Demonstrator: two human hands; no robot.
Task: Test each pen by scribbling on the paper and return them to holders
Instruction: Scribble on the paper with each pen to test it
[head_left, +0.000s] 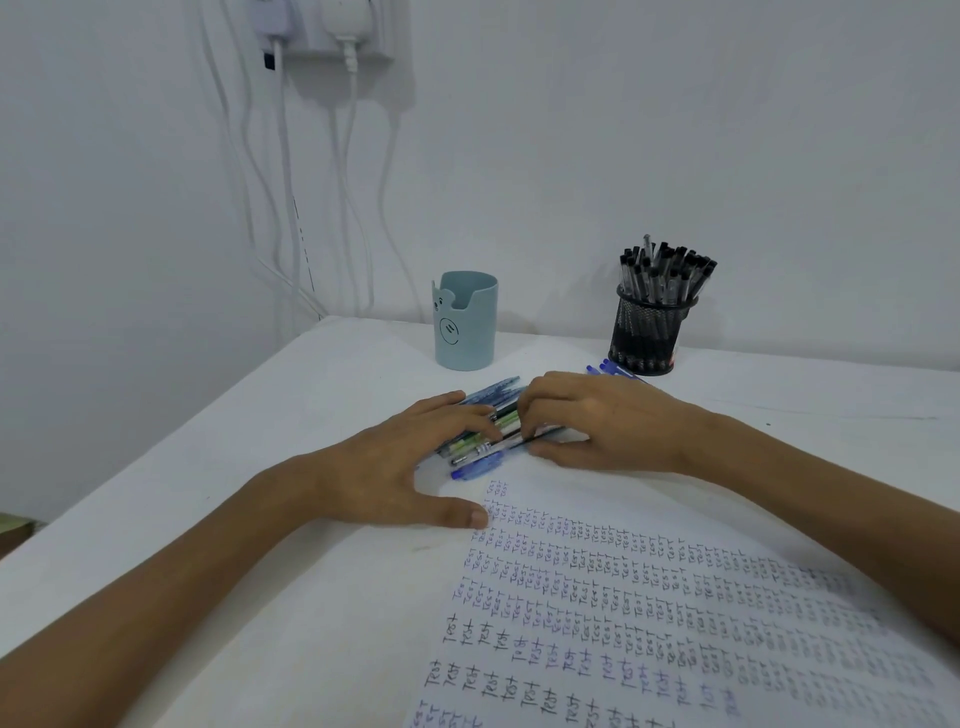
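As seen from the head cam, both hands are laid on a pile of pens (480, 441) that lies on the white table (322, 395), just beyond the far edge of the paper (675, 597). The left hand (395, 467) is spread flat. Its fingers (467, 413) are held nearly straight and rested on top of the pile w/ nothing gripped, while the thumb (457, 512) is stretched wide and set down at the paper's far-left corner. The right hand (597, 421) is curled over the pile's right part. Its fingers (524, 410) are bent down over the barrels and the thumb is set against the near side, so pens are pinched btw. thumb and fingers; how many cannot be told.

The pens are laid roughly parallel, slanting from near-left to far-right. Green, white, black and blue barrels are seen, w/ one blue pen (478, 465) nearest the paper. The paper is covered w/ rows of the word "Test" in black and blue ink.

Behind the hands a blue-grey holder (466, 327) w/ a simple face on its front is stood upright. To its right, well apart, a black mesh holder (647, 338) is packed w/ black-capped pens (665, 275). A few blue pens (605, 368) are laid just beside its base, partly hidden by the right hand. On the wall, upper left, plugs are seated in a socket (322, 26) and white cables (283, 182) are hung down behind the table.
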